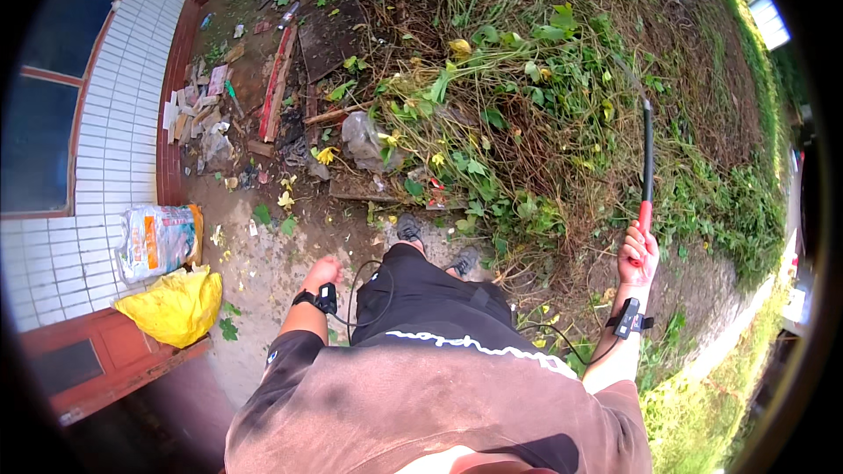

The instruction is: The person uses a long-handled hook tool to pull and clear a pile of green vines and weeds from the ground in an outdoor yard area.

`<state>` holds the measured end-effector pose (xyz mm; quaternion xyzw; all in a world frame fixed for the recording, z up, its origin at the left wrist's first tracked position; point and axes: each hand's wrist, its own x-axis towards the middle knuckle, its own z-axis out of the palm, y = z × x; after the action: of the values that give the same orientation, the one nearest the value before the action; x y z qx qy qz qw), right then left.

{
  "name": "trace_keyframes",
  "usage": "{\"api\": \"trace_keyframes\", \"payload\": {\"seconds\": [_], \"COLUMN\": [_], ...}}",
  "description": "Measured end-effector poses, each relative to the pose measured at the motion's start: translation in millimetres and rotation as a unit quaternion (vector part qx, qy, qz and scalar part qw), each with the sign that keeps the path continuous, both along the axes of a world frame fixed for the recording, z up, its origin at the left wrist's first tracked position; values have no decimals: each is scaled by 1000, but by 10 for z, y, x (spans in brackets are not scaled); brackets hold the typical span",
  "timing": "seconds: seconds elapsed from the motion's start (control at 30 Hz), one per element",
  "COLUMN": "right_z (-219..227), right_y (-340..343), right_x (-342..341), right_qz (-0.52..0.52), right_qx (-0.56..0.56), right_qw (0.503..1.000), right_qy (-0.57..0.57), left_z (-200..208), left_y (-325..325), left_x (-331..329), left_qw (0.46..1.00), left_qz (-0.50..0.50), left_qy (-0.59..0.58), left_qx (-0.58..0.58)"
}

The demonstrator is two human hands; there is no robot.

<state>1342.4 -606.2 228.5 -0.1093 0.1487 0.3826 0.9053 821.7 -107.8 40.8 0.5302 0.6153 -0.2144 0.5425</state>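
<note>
My right hand (639,251) is closed round the red grip of a long-handled tool (648,158). Its black shaft points away from me over the cut vegetation, and a thin greyish blade-like part at the far end blurs into the plants, so its shape is unclear. A heap of pulled vines and weeds (527,149) with green leaves and dry stems lies ahead, left of the shaft. My left hand (326,271) hangs low beside my left thigh, apart from anything around it; its fingers are mostly hidden from above.
At the left, a yellow sack (176,305) and a filled clear plastic bag (160,241) lean by the white-tiled wall (123,114). Rubble (200,118), a red wooden strip (278,79) and a crumpled plastic bag (364,140) lie ahead. Cables run from both wrist straps.
</note>
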Motion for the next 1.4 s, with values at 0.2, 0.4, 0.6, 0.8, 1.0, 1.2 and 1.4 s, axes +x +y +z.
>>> {"api": "trace_keyframes", "payload": {"seconds": [0.2, 0.4, 0.6, 0.8, 1.0, 1.2, 1.4], "right_z": [-154, -333, -322, -585, -1096, -1710, -2261], "right_y": [-2217, -2192, -202, 2023, 4143, 5314, 5479], "right_x": [-524, -1265, -1222, -514, -336, -365, -366], "right_qz": [-224, -152, -41, 160, 314, 370, 417], "right_qx": [-345, -682, -581, -498, -552, -649, -649], "right_qw": [911, 715, 803, 821, 716, 543, 541], "right_qy": [-5, -10, -123, -229, -291, -382, -337], "left_z": [174, 275, -154, -95, -166, -159, -193], "left_y": [-51, -296, -33, 312, 516, 518, 554], "left_x": [1128, 1290, 415, -258, -811, -1222, -1559], "left_qw": [988, 977, 993, 998, 995, 987, 981], "left_qz": [-86, -155, -105, 37, 82, 147, 188], "left_qy": [-123, -146, -56, -47, -58, -66, -37], "left_qx": [26, 31, -4, -28, 4, -24, -36]}}
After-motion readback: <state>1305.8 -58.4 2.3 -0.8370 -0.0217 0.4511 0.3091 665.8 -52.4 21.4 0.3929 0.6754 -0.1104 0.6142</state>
